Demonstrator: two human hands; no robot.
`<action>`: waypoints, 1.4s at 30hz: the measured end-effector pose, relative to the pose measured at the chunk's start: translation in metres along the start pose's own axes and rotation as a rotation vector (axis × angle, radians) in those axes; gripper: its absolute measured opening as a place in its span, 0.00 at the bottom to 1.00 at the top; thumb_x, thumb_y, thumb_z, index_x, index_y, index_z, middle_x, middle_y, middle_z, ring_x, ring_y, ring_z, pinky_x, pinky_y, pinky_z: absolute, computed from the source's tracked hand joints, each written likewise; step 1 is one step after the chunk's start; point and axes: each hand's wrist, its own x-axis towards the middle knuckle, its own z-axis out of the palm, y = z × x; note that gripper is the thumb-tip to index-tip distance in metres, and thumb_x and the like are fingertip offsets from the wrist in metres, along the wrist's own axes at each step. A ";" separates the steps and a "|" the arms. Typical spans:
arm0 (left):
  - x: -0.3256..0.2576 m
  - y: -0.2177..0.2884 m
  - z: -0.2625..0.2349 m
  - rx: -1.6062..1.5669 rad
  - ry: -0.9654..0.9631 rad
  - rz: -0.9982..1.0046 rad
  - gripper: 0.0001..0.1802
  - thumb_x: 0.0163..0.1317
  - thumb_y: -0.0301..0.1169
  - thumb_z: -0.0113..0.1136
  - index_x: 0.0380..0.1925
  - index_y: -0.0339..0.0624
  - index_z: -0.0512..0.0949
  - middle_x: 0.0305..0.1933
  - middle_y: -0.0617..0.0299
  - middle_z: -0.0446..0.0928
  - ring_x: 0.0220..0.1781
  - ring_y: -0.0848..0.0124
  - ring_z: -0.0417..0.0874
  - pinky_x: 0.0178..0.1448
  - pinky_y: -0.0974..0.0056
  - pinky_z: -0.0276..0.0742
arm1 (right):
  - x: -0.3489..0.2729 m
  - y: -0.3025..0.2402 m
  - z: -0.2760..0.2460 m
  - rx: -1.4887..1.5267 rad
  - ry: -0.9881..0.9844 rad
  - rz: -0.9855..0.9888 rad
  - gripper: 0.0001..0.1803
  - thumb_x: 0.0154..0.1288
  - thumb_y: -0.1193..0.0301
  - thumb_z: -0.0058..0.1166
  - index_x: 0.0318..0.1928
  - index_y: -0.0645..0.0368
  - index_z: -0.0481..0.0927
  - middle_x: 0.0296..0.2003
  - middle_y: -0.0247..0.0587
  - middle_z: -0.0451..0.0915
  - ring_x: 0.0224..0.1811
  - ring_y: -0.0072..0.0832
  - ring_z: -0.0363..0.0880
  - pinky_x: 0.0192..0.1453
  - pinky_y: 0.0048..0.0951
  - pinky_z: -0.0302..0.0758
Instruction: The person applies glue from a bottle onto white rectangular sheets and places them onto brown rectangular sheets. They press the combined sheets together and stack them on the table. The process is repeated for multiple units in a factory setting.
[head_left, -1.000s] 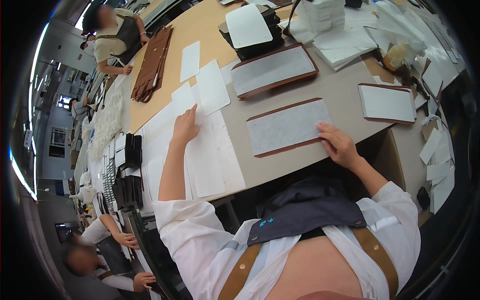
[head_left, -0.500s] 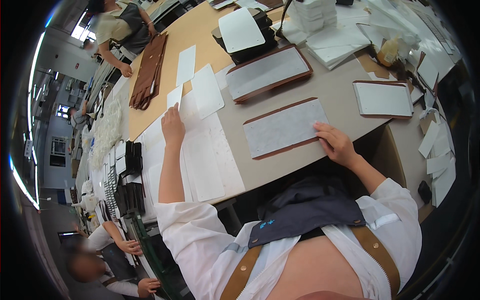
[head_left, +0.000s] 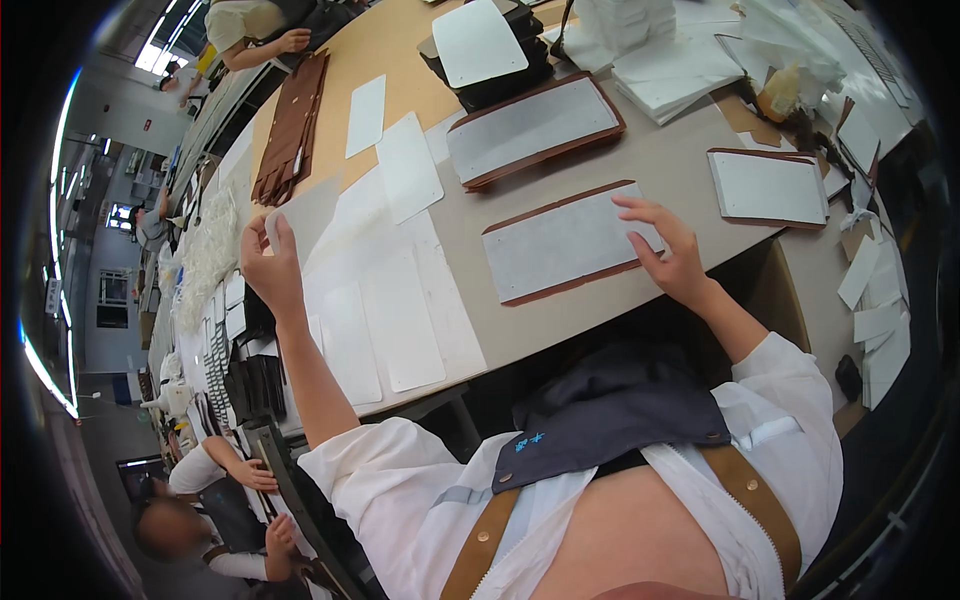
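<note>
Left hand [head_left: 270, 262] is up off the surface [head_left: 690, 180], fingers pinched on a thin white sheet [head_left: 305, 212]. Right hand [head_left: 672, 250] lies flat, fingers spread, on the brown-edged grey panel [head_left: 565, 243], whose long axis runs leftward toward that lifted sheet.

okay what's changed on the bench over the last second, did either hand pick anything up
The left hand, flat on the white sheets before, has lifted off them and now pinches a thin pale sheet, raised above the table. The right hand stays resting on the right end of the near brown-edged panel. The other panels and stacks lie as they were.
</note>
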 end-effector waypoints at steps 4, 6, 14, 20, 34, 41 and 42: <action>-0.021 0.075 -0.010 -0.601 -0.161 -0.164 0.09 0.70 0.31 0.65 0.43 0.37 0.81 0.39 0.65 0.83 0.41 0.80 0.81 0.48 0.72 0.76 | 0.041 -0.015 0.027 0.272 0.010 0.107 0.24 0.67 0.75 0.63 0.62 0.63 0.74 0.59 0.45 0.82 0.65 0.40 0.79 0.71 0.37 0.72; -0.032 0.101 -0.002 -0.784 -0.245 -0.256 0.10 0.70 0.31 0.65 0.45 0.37 0.80 0.41 0.66 0.82 0.42 0.81 0.80 0.48 0.74 0.75 | 0.051 -0.013 0.038 0.417 0.031 0.194 0.29 0.68 0.72 0.65 0.66 0.64 0.71 0.58 0.46 0.82 0.66 0.38 0.78 0.71 0.36 0.71; -0.103 0.139 0.065 -1.055 -0.558 -0.716 0.19 0.71 0.41 0.63 0.49 0.35 0.81 0.44 0.59 0.84 0.44 0.75 0.84 0.51 0.69 0.78 | 0.037 -0.002 0.005 0.733 -0.088 0.668 0.20 0.71 0.68 0.63 0.58 0.66 0.80 0.47 0.39 0.85 0.49 0.21 0.82 0.56 0.27 0.78; -0.180 0.120 0.089 -0.894 -0.888 -0.823 0.26 0.74 0.40 0.59 0.61 0.29 0.73 0.45 0.62 0.81 0.42 0.79 0.79 0.44 0.73 0.72 | 0.008 0.030 -0.010 0.686 -0.030 0.848 0.16 0.70 0.70 0.63 0.54 0.67 0.82 0.43 0.38 0.87 0.41 0.20 0.84 0.49 0.24 0.80; -0.206 0.122 0.096 -0.462 -0.667 -0.437 0.21 0.69 0.24 0.61 0.62 0.41 0.79 0.30 0.65 0.72 0.30 0.76 0.71 0.37 0.71 0.71 | 0.008 0.030 0.009 -0.011 -0.006 0.643 0.31 0.64 0.75 0.66 0.67 0.53 0.75 0.24 0.32 0.69 0.25 0.19 0.61 0.32 0.23 0.66; -0.210 0.120 0.102 -0.425 -0.624 -0.378 0.18 0.69 0.24 0.61 0.58 0.40 0.83 0.32 0.63 0.74 0.30 0.75 0.72 0.38 0.70 0.72 | 0.006 0.039 0.014 -0.056 -0.036 0.622 0.19 0.65 0.75 0.65 0.57 0.57 0.83 0.24 0.34 0.67 0.24 0.21 0.59 0.30 0.26 0.63; -0.210 0.119 0.103 -0.424 -0.624 -0.377 0.18 0.68 0.24 0.62 0.58 0.40 0.83 0.32 0.63 0.74 0.30 0.75 0.72 0.38 0.70 0.72 | 0.006 0.038 0.013 -0.076 -0.063 0.639 0.19 0.66 0.76 0.64 0.58 0.58 0.83 0.27 0.30 0.68 0.26 0.18 0.59 0.30 0.22 0.62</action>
